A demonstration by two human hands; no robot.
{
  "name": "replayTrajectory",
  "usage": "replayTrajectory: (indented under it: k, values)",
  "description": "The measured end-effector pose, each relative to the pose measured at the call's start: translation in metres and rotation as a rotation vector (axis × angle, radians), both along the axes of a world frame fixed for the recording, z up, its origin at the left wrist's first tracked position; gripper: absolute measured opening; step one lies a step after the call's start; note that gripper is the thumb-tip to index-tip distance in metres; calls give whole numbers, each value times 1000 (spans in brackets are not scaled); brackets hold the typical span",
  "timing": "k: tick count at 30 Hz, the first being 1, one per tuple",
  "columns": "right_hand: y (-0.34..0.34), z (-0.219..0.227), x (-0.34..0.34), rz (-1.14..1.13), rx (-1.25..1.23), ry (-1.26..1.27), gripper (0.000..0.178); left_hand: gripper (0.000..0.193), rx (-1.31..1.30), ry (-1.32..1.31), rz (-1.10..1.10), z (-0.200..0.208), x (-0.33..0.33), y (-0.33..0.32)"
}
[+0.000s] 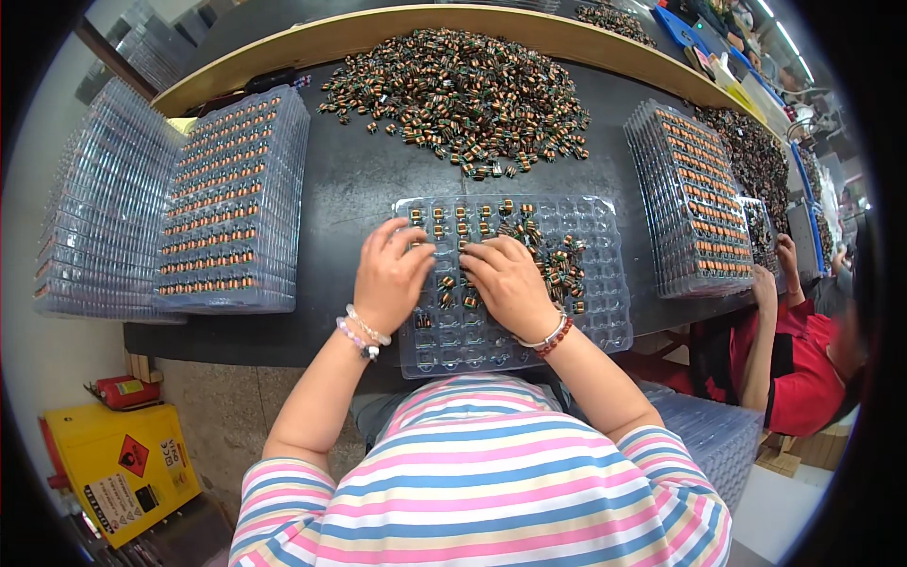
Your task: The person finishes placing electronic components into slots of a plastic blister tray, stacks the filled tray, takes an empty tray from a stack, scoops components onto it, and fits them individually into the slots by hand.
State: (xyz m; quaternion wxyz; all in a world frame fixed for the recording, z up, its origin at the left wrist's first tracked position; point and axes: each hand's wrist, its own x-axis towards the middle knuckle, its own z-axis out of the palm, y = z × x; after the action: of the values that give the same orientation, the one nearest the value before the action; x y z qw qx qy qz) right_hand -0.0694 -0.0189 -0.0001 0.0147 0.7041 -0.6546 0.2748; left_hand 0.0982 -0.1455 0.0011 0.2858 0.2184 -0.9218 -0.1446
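Observation:
A clear plastic tray (605,326) with rows of round pockets lies in front of me at the table's near edge. Small copper-wound coils (437,231) sit in its upper left pockets, and a loose heap of coils (564,274) lies on its right middle part. My left hand (389,274) is over the tray's left side, fingers curled and drawn together. My right hand (515,288) reaches over the middle, its fingertips pressed close beside a coil in the third column. What either hand pinches is too small or hidden to tell.
A big pile of coils (463,90) lies behind the tray, against a wooden border (378,21). Stacks of coil-filled trays stand at left (217,208) and right (694,203), with another tray stack (104,198) far left. A co-worker in red (803,369) sits at right.

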Motion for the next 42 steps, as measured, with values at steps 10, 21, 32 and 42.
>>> replayTrajectory:
  k: [10,21,32,42]
  values:
    - [-2,-1,4,14,-25,-1,19,13,255,-51,69,-5,4,48]
    - [-2,8,-11,-152,-158,7,20,22,270,-73,-29,17,2,44]
    - [9,3,-28,-169,6,5,20,12,256,101,98,-10,-33,3]
    - [9,-9,-33,-127,-144,-83,21,14,-203,-175,56,-4,-26,9]
